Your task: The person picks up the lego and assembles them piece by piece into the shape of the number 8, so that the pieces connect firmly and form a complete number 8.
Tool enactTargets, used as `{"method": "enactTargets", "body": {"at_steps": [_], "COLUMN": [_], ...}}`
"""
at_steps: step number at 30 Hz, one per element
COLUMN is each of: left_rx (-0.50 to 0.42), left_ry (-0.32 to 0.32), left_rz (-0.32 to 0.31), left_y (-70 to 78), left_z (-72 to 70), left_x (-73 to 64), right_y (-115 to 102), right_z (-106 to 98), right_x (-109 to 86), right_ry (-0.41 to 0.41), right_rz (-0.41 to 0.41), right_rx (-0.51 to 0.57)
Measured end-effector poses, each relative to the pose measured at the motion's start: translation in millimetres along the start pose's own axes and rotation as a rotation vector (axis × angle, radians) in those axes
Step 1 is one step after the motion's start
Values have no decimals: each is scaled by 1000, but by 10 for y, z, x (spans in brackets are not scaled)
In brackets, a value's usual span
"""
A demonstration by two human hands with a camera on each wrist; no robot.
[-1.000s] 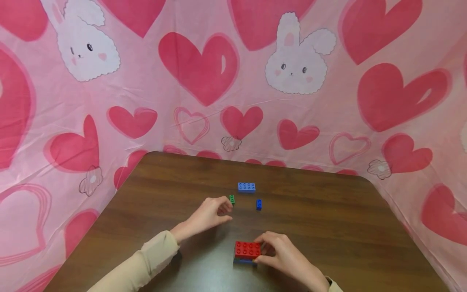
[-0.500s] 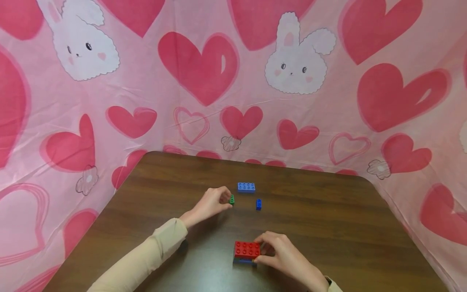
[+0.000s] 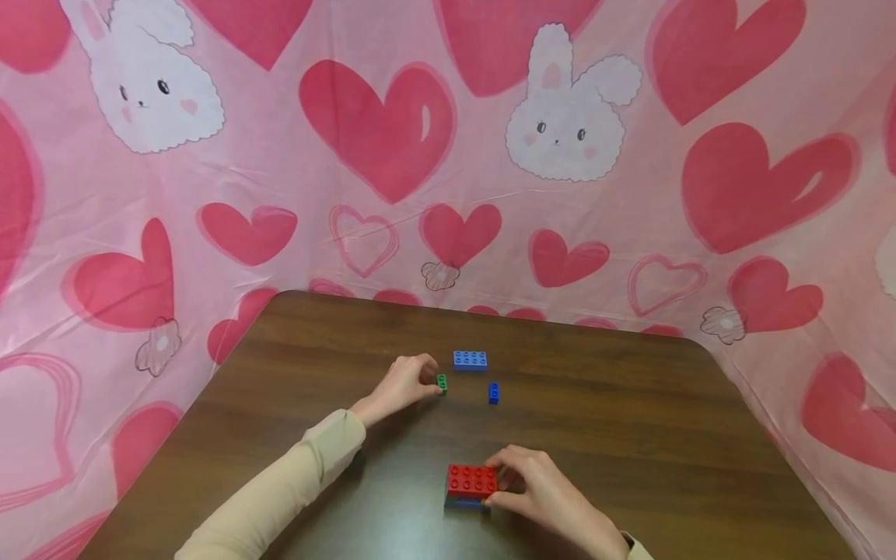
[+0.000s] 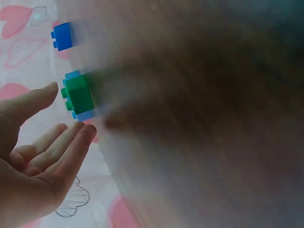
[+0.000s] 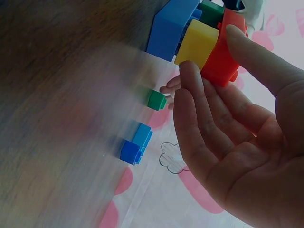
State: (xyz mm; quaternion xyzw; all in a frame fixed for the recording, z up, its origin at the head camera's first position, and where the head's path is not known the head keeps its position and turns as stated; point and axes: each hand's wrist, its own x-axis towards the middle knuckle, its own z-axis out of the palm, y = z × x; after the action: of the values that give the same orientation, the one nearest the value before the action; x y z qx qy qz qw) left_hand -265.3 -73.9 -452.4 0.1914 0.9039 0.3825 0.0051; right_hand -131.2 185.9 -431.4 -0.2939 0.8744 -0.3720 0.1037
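Note:
My left hand (image 3: 402,381) reaches to the small green brick (image 3: 442,384), its fingertips right at the brick's left side in the head view. The left wrist view shows a gap between thumb and fingers, with the green brick (image 4: 79,95) just beyond them. My right hand (image 3: 546,486) holds the right end of a stack of toy building bricks, thumb and fingertips on its red top brick (image 3: 472,481) and yellow middle brick (image 5: 197,44). Also in the stack are a green brick (image 5: 211,13) and a blue bottom brick (image 5: 173,28).
A light blue brick (image 3: 470,360) with two rows of studs lies at the back, and a small dark blue brick (image 3: 494,393) stands right of the green one. All are on a dark wooden table (image 3: 616,412), backed by a pink heart-patterned cloth (image 3: 378,132).
My left hand has moved forward and its fingertips have come up to the green brick. The right hand stays at the stack. The head view has shifted slightly.

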Motion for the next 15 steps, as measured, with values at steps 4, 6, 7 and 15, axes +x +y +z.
{"method": "enactTargets", "body": {"at_steps": [4,6,7,15], "left_rx": [18,27,33,77], "left_ry": [-14,-19,-21,-25], "left_rz": [-12,-8,-4,14], "left_y": [-16,-22,-23,-11], "left_z": [6,12,14,39], "left_x": [43,61,70,124], "right_y": [3,6,8,13], "right_z": [9,14,16,12], "right_x": [-1,-3,-4,-5], "right_ry": [6,10,12,15], "right_rz": [-10,-22,-26,-34], "right_rx": [5,6,5,5]}}
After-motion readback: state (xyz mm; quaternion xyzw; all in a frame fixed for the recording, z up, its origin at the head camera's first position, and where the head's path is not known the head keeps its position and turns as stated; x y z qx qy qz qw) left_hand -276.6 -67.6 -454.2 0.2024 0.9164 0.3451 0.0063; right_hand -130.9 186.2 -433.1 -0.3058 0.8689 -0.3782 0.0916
